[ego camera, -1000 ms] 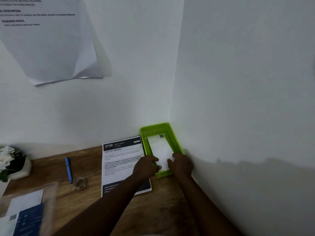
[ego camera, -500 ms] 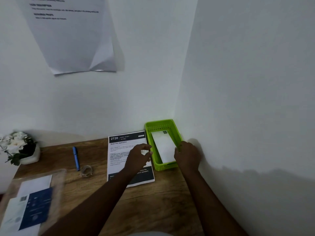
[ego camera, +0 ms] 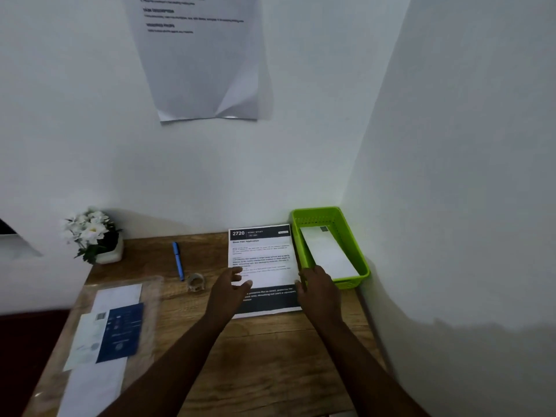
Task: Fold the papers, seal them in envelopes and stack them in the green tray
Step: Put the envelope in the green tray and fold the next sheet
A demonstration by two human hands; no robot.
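A white envelope (ego camera: 329,254) lies inside the green tray (ego camera: 358,251) in the desk's far right corner. Left of the tray a printed sheet (ego camera: 261,260) with a black header and footer lies flat on the wooden desk (ego camera: 270,356). My left hand (ego camera: 228,291) hovers over the sheet's lower left part, fingers loosely spread and holding nothing. My right hand (ego camera: 320,291) is at the sheet's right edge, just in front of the tray's near corner, fingers relaxed and empty.
A blue pen (ego camera: 178,260) and a small roll of clear tape (ego camera: 195,282) lie left of the sheet. A clear tray (ego camera: 99,332) with envelopes and a blue card sits near left. A white flower pot (ego camera: 96,239) stands at the back left. White walls close the corner.
Both hands have let go of the envelope in the green tray and pulled back toward me, to the printed sheet. The camera has turned left.
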